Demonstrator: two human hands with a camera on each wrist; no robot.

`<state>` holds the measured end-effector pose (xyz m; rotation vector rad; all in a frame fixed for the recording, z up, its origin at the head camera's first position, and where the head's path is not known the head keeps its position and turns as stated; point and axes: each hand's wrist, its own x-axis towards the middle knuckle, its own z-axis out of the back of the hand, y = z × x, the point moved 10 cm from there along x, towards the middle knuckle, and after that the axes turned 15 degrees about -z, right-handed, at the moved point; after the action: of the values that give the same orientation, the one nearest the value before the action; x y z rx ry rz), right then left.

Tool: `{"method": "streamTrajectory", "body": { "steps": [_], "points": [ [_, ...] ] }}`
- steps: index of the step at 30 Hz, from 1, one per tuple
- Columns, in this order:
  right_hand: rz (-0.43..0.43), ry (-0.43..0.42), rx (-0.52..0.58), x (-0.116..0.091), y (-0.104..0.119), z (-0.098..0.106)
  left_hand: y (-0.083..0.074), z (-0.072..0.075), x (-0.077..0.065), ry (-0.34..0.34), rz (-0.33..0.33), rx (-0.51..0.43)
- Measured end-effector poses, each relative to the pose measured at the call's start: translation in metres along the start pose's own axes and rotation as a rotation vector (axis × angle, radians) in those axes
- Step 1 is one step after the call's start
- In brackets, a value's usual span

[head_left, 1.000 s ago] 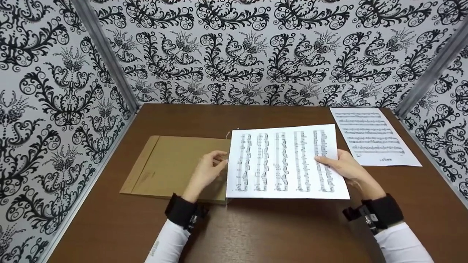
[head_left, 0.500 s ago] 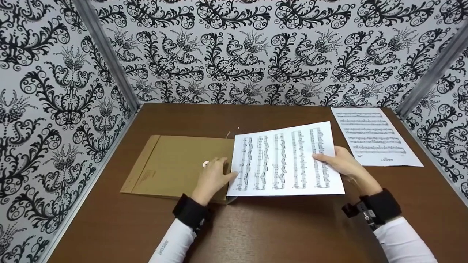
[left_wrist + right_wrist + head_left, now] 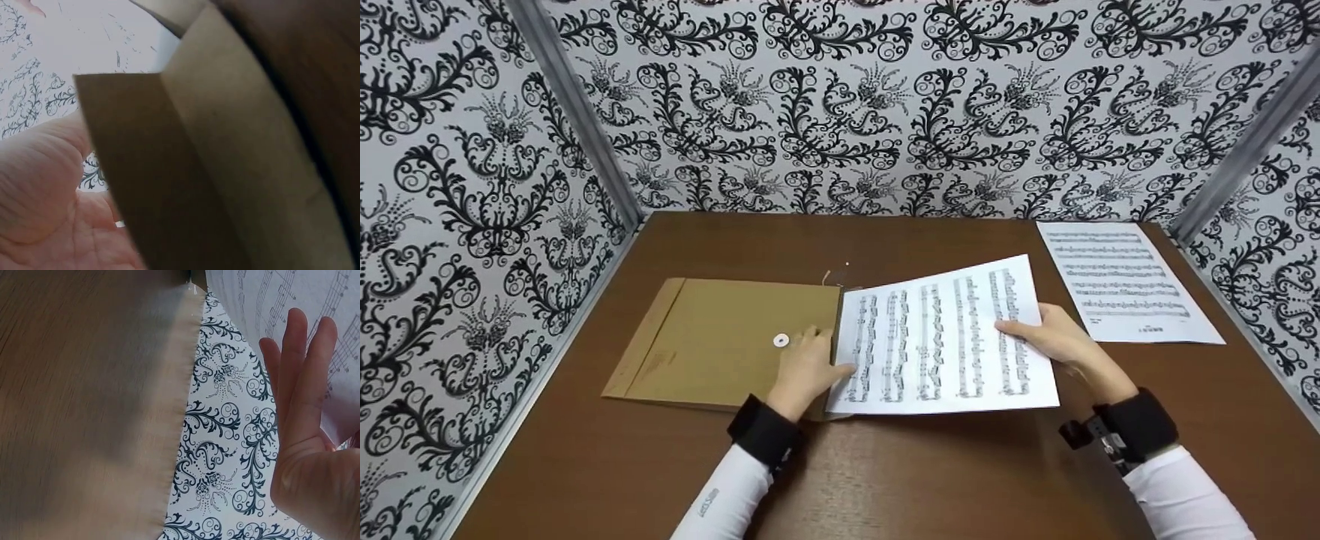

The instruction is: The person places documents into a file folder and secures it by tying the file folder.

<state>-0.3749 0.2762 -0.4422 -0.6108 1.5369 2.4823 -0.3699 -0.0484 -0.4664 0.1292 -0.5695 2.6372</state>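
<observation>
In the head view a brown string-tie envelope [image 3: 720, 341] lies flat at the left, its mouth facing right. My left hand [image 3: 806, 367] holds the envelope's mouth, fingers over its top panel and thumb reaching to the sheet edge. The left wrist view shows a folded brown panel [image 3: 214, 152] beside my palm, hiding the fingertips. My right hand [image 3: 1057, 337] pinches the far end of white sheet music [image 3: 930, 345], thumb on top and fingers beneath. That end is raised and tilted; its left edge sits right at the mouth.
Another page of sheet music [image 3: 1125, 281] lies on the brown table [image 3: 900, 480] at the back right. A white round button [image 3: 781, 340] sits on the envelope, and a string end [image 3: 826, 277] sticks out behind it. Patterned walls [image 3: 877, 105] enclose the back and sides.
My left hand has moved right from beside the sheet onto the envelope's mouth, uncovering the white button. The sheet music has shifted slightly left, its left edge lowered to the mouth.
</observation>
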Motion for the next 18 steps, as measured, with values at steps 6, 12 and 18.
{"method": "streamTrajectory", "body": {
  "steps": [6, 12, 18],
  "points": [
    [0.003, 0.014, -0.021, 0.003, 0.002, -0.004, 0.001, 0.001, 0.0, -0.04, -0.011, 0.061],
    [0.0, 0.009, -0.033, 0.006, 0.004, -0.009, 0.005, 0.002, 0.0, -0.032, 0.008, 0.069],
    [0.0, 0.007, -0.029, 0.01, 0.005, -0.014, 0.007, 0.006, -0.001, -0.035, 0.025, 0.074]
  ]
}}
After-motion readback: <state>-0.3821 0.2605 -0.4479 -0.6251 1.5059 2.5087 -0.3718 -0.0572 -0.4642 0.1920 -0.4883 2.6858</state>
